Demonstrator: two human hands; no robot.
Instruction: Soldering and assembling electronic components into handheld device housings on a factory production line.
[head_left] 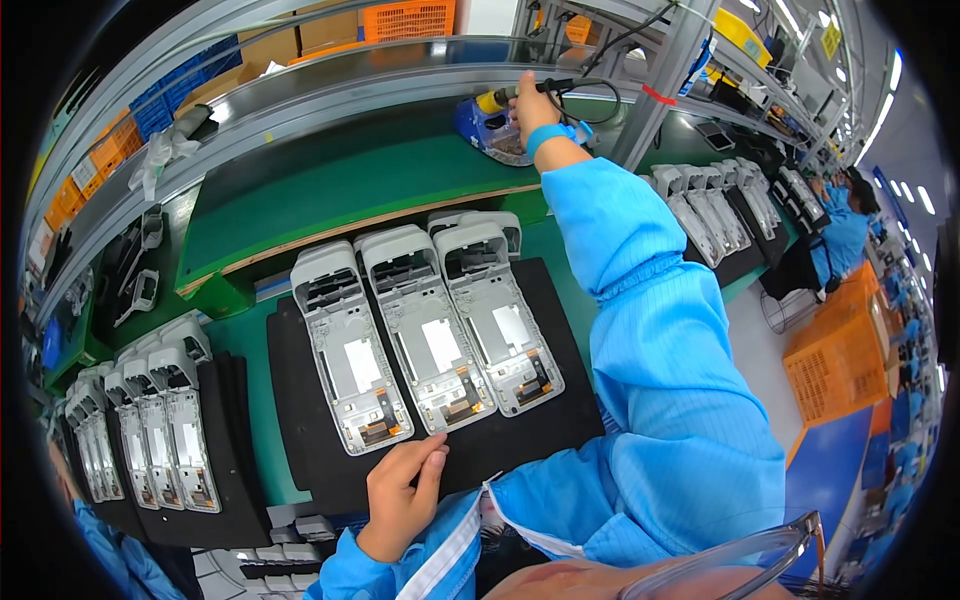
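My right arm, in a blue sleeve with a blue wrist strap, stretches far forward. Its hand (532, 108) is closed round the handle of what looks like a soldering iron (562, 86) with a black cable, at its blue stand (484, 130). My left hand (405, 492) is curled, thumb and forefinger close together, just below the near ends of the housings; anything inside it is hidden. Three grey device housings (360, 350) lie side by side on a black mat (540, 440), each with a white rectangle and an orange-brown flex cable with black parts.
A raised green shelf (350, 190) runs behind the mat. More grey housings stand on mats at the left (165, 420) and right (705, 210). A metal post (665, 90) rises beside my right arm. Orange crates (835, 345) and another person (848, 235) are at the right.
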